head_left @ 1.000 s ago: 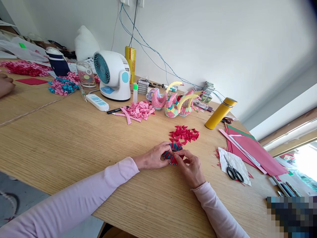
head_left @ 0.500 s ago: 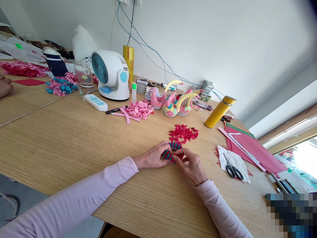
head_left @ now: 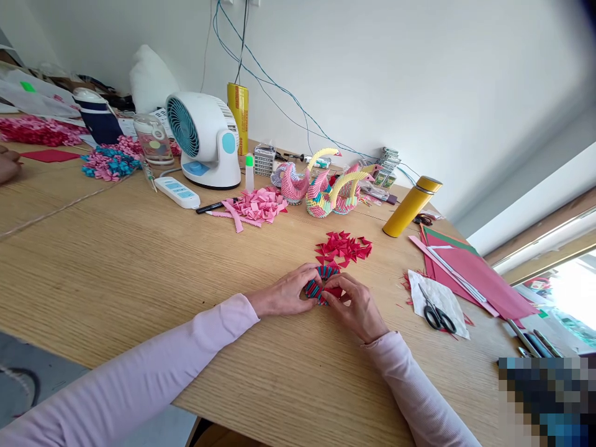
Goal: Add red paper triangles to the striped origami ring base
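Observation:
A small ring of folded red and blue paper pieces [head_left: 322, 280] lies on the wooden table [head_left: 139, 261]. My left hand [head_left: 285, 292] grips its left side. My right hand [head_left: 358, 310] pinches its right side, thumb and fingers closed on the pieces. Both hands cover most of the ring. Just behind it lies a loose pile of red folded triangles [head_left: 343, 247].
Scissors [head_left: 434, 313] rest on white paper at the right, beside red paper sheets [head_left: 470, 273]. A yellow flask [head_left: 410, 206], paper swans [head_left: 326, 189], a pink paper pile [head_left: 258, 205], a white fan [head_left: 202, 139] and a power strip [head_left: 177, 191] stand farther back. Another person's hand [head_left: 8, 164] shows at the far left.
My right hand's fingers have closed in over the ring's right side. The view has drifted slightly; the ring stays in place.

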A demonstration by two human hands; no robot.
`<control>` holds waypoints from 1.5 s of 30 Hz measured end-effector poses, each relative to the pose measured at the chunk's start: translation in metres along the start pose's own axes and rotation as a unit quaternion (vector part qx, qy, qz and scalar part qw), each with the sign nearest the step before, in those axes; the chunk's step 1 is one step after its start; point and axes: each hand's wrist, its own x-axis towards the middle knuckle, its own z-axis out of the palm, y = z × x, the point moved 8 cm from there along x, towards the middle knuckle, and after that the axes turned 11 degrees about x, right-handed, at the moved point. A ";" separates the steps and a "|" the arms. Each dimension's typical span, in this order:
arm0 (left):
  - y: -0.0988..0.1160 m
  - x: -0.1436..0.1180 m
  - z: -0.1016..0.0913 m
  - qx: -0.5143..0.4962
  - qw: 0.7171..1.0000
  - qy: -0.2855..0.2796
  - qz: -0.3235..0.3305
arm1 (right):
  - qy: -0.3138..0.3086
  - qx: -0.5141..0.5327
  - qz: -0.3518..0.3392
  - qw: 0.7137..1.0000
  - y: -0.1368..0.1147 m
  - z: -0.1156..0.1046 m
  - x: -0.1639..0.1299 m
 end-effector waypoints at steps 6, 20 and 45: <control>-0.001 0.000 0.001 0.013 1.000 0.002 -0.007 | -0.002 0.005 -0.013 1.000 0.004 0.000 -0.001; -0.007 -0.003 0.004 0.008 1.000 0.010 -0.024 | -0.007 0.019 -0.024 1.000 0.006 0.000 -0.001; 0.016 0.026 0.022 0.105 0.992 0.059 -0.023 | 0.197 0.063 0.157 0.966 0.098 -0.065 0.028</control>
